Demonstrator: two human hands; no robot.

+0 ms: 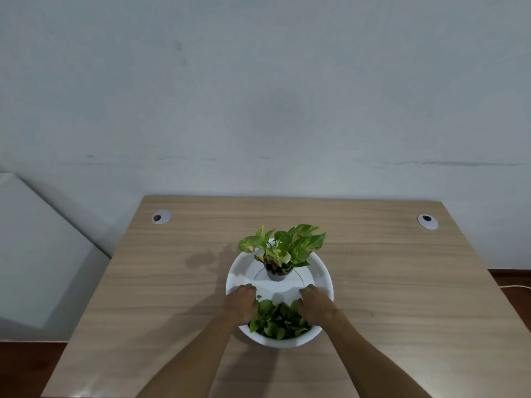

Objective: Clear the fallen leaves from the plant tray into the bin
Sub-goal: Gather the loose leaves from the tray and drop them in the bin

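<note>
A round white plant tray (323, 275) sits mid-table. At its far side stands a small dark pot (277, 274) with a green and yellow leafy plant (287, 247). A heap of loose green fallen leaves (277, 318) lies in the tray's near part. My left hand (240, 303) rests palm down on the left of the heap, fingers curled at its edge. My right hand (314, 305) rests on the right of the heap in the same way. The leaves lie between the two hands; whether either hand grips any is hidden. No bin is in view.
The wooden table (172, 282) has a cable grommet at the far left (161, 216) and another at the far right (428, 221). A pale wall stands right behind the table. A white slanted surface (37, 254) lies off the table's left side.
</note>
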